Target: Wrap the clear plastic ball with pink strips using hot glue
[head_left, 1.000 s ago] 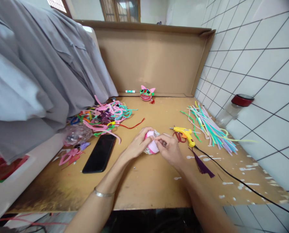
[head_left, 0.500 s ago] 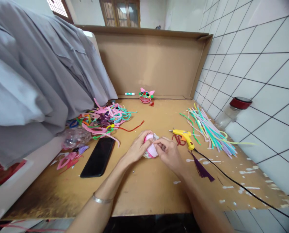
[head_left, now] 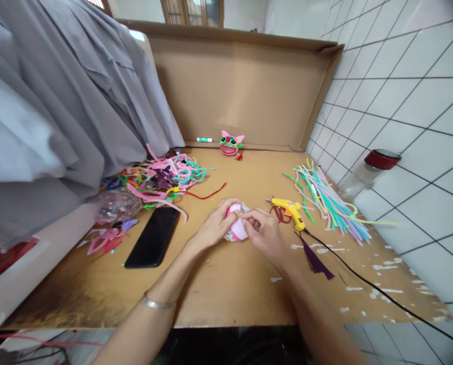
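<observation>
My left hand (head_left: pixel 221 221) is closed around the side of a small, round pink-and-white craft piece (head_left: pixel 238 231), its thumb pressed on the pale pink face. A deeper pink band and some whitish material show at the piece's edges. From the right, my right hand (head_left: pixel 263 229) pinches its fingertips together against the piece; what lies between them is too small to make out. Just right of that hand, a yellow hot glue gun (head_left: pixel 287 205) rests on the table over a dark red pipe cleaner loop (head_left: pixel 280 215).
Left are a black phone (head_left: pixel 153 237), a heap of pipe cleaners (head_left: pixel 169 175) and a clear bag (head_left: pixel 119 205). Right are straight pipe cleaners (head_left: pixel 329 200), a purple tassel (head_left: pixel 316 261), a black cord (head_left: pixel 357 276) and a red-lidded jar (head_left: pixel 369 172). A decorated head (head_left: pixel 229 144) stands at the cardboard (head_left: pixel 237 91).
The view has shifted slightly, so the table sits a little higher in the picture. Both hands stay at the craft piece, with only small finger movement.
</observation>
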`<state>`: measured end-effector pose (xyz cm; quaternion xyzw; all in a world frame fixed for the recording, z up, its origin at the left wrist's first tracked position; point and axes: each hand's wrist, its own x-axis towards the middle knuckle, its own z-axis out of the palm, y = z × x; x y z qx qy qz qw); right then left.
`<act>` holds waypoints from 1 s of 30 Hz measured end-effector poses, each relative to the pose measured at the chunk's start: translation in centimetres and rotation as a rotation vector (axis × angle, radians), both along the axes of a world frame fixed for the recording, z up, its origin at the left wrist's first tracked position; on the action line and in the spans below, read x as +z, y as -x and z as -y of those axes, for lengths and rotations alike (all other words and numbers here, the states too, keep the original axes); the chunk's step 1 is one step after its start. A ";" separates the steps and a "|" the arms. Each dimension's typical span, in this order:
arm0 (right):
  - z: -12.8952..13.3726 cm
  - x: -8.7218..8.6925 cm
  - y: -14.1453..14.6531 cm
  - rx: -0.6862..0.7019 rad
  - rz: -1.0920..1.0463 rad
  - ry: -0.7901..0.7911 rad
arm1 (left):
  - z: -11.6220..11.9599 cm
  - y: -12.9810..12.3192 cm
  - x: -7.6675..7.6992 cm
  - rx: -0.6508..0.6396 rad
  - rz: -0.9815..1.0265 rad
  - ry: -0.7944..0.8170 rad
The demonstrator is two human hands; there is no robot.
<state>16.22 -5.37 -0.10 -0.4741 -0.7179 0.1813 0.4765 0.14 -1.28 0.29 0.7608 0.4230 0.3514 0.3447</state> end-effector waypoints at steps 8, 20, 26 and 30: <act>-0.2 -0.5 0.1 0.005 -0.052 0.051 | -0.6 0.1 -0.8 -0.015 0.018 0.002; -0.2 -0.4 0.1 -0.003 -0.069 0.057 | 0.0 -0.2 -0.2 0.033 0.009 -0.004; -0.5 -1.1 0.3 -0.037 -0.083 0.023 | -0.4 -0.6 -1.4 0.047 0.055 -0.079; -0.5 -1.3 0.6 -0.088 -0.059 -0.098 | -0.8 -0.7 -2.4 0.088 0.094 -0.162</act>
